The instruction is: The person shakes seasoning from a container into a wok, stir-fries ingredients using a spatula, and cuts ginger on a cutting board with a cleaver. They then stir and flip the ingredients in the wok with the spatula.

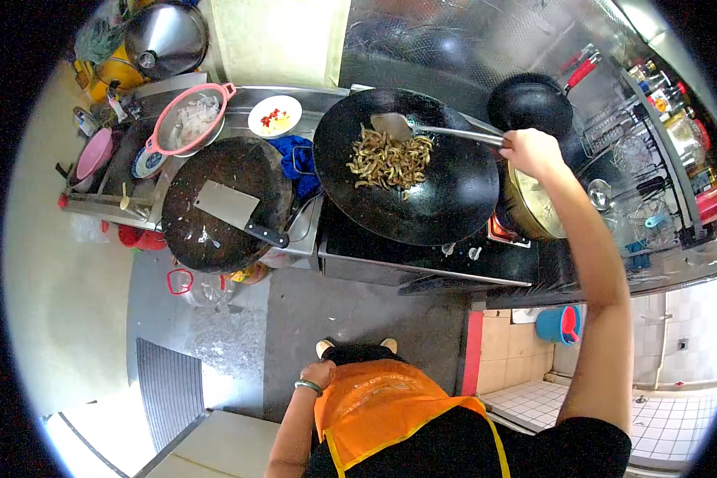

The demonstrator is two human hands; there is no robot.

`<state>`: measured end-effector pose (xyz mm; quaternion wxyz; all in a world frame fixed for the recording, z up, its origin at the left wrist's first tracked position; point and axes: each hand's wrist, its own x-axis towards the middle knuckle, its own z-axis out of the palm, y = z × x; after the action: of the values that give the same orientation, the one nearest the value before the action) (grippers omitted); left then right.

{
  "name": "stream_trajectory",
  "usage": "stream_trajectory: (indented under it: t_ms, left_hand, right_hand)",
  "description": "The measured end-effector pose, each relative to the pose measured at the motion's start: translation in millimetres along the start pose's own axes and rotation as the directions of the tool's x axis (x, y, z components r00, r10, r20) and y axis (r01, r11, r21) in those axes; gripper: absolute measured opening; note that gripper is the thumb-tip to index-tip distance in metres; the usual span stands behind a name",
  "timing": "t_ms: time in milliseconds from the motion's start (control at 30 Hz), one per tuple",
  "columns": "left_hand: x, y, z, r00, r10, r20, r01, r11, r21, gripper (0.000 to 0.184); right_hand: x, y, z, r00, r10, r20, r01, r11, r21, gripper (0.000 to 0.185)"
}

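Observation:
My right hand (531, 151) is closed around the end of the long metal handle of a wok spatula (454, 132). The spatula's blade rests in the large black wok (446, 199), at the far edge of a heap of brown cooked strips (390, 162). Those strips lie in the upper left part of the wok; what they are I cannot make out. Down beside the orange apron (382, 390), my left hand (319, 373) is curled closed, with a bracelet (308, 387) on the wrist. Anything inside its fingers is hidden.
Left of the wok, a cleaver (227, 205) lies on a round chopping board (179, 231). Behind stand a pink strainer (161, 119) of white slices and a white plate (255, 121) with chopped red and yellow bits. A pot (522, 207) and black pan (530, 107) sit right.

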<state>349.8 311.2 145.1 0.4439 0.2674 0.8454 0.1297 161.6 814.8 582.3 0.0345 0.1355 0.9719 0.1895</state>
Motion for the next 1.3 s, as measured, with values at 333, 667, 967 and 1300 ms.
stream_trajectory:
  t_ms: [333,667,967,1300]
  left_hand:
    - [2,-24,8,0.999,-0.04,-0.028,0.04,0.999,-0.008,0.026]
    - [16,-49,36,0.993,0.034,-0.117,-0.033,0.999,0.003,0.027]
    - [12,-10,-7,1.0,-0.013,0.007,0.013,0.999,0.037,0.032]
    - [11,-11,-15,0.999,0.007,0.031,-0.009,0.998,0.063,0.031]
  right_hand:
    - [14,82,2,0.652,0.178,0.737,-0.539,0.793,0.285,0.029]
    - [-70,23,69,0.992,0.07,0.103,-0.116,0.816,0.567,0.031]
    - [-116,-39,116,0.975,0.21,-0.067,-0.143,0.834,0.533,0.033]
    - [-196,-13,59,0.982,-0.176,0.068,0.1,0.792,0.602,0.067]
